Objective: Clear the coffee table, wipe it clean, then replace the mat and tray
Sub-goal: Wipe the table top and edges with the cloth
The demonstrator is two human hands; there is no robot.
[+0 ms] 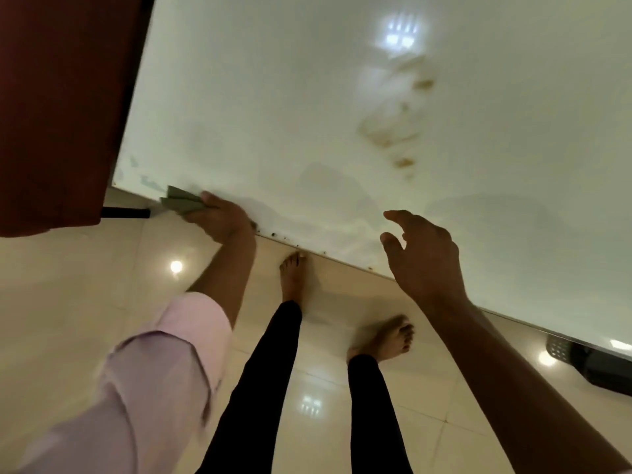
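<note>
While wiping near edge | left hand point(219, 218) grips cloth point(181, 201) at tabletop point(273, 97) corner | right hand point(422, 254) hovers open, empty | brown stains point(393, 128) lie far-right, nearer right hand.

Lighting is dim, warm, indoor, from overhead fixtures. The glossy white counter point(307, 97) carries a bright multi-point glare patch toward its far right, with soft grey shadows spreading near its front edge. Below the counter, the polished floor point(68, 302) returns three round or clustered light reflections. Motion blur softens the right foot point(386, 340) and the pink sleeve point(160, 371). Wide-angle distortion tilts the counter's edges. Overall sharpness is low.
</note>
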